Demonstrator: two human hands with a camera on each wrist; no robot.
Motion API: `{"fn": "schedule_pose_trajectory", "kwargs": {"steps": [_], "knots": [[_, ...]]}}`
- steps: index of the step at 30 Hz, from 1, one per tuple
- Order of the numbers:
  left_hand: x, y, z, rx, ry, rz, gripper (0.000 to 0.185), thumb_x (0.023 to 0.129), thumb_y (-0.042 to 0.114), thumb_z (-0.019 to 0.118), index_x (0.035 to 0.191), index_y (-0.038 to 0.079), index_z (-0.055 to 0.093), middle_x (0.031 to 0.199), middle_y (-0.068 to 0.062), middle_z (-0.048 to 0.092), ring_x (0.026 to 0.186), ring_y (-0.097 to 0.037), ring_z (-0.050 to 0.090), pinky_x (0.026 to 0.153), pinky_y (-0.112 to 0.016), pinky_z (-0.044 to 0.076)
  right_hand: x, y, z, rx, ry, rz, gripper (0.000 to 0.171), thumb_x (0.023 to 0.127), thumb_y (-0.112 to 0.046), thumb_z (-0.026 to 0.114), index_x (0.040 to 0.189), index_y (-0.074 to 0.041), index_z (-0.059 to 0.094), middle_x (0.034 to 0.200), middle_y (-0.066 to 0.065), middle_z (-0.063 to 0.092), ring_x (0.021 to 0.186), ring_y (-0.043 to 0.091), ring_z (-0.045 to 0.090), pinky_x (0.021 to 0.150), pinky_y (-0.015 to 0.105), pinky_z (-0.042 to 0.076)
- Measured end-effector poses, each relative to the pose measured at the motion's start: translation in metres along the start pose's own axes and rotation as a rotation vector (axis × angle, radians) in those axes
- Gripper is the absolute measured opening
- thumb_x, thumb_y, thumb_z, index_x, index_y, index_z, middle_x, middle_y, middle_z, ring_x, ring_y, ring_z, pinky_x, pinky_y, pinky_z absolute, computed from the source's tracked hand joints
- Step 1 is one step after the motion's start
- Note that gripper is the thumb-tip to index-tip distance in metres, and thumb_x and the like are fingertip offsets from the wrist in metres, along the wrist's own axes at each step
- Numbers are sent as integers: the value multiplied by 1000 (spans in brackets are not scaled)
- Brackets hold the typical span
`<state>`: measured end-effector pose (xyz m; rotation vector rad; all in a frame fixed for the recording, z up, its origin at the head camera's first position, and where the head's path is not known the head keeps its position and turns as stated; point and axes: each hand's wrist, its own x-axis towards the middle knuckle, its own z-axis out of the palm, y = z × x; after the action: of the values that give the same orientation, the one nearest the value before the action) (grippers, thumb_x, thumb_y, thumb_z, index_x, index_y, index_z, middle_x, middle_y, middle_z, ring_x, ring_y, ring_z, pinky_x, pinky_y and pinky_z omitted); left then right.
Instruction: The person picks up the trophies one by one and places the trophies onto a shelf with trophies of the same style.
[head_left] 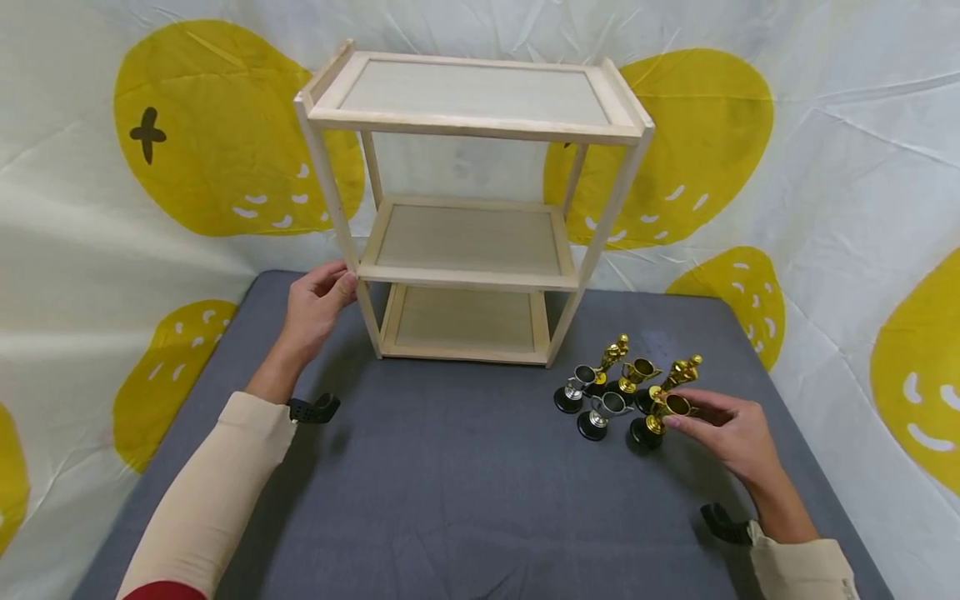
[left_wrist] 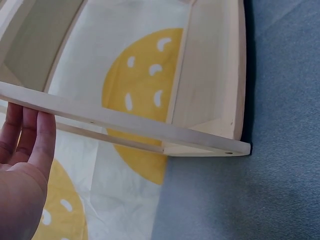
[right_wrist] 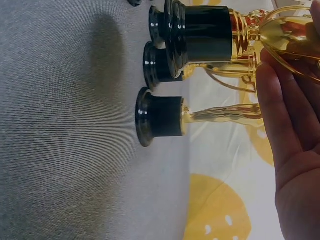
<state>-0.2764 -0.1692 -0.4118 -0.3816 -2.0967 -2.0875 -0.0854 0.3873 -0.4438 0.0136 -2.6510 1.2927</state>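
Left hand (head_left: pixel 318 302) rests straight fingers against the front-left post of the wooden shelf rack (head_left: pixel 471 204), gripping nothing. Right hand (head_left: pixel 731 433) pinches the gold cup trophy (head_left: pixel 660 414) (nearest of the cluster) standing on the grey tabletop (head_left: pixel 450 475), front-right of the rack.

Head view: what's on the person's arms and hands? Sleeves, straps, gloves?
Both hands are bare, no gloves: left hand, right hand. Each arm wears a long beige sleeve to the wrist; a red edge shows under the left one. A black wrist mount sits by each cuff. No rings or markings visible.
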Motion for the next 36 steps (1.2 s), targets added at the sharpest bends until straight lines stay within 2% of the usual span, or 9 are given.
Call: {"fn": "schedule_pose_trajectory", "kwargs": {"steps": [13,20,27,36], "knots": [[1,3,-2,-5,8,14,41,104,17,64,137,-7,62,102,16,75,97,-3,72,88,-17,61,5,-8,-3,-1,16,-41,38,83,-4,87,118,4,75,102,-37,71,82,-9,70,63,16,57],[1,3,-1,12,17,13,39,104,17,63,136,-6,63,102,17,75,98,-3,71,89,-18,61,5,-14,-5,-11,25,-49,37,82,-4,88,116,4,75,101,-37,70,87,-12,70,70,11,57],[1,2,-1,12,10,7,40,104,17,63,136,-7,62,103,17,75,99,-3,71,88,-16,60,4,-20,-9,-12,24,-46,37,83,-4,87,116,4,75,99,-37,71,85,-12,70,68,11,56],[-1,0,1,-14,12,11,35,104,15,63,133,-3,66,99,16,76,96,-3,72,87,-16,60,4,-24,-12,9,36,-85,34,81,3,86,114,6,75,98,-34,72,87,-11,70,68,11,56]]}}
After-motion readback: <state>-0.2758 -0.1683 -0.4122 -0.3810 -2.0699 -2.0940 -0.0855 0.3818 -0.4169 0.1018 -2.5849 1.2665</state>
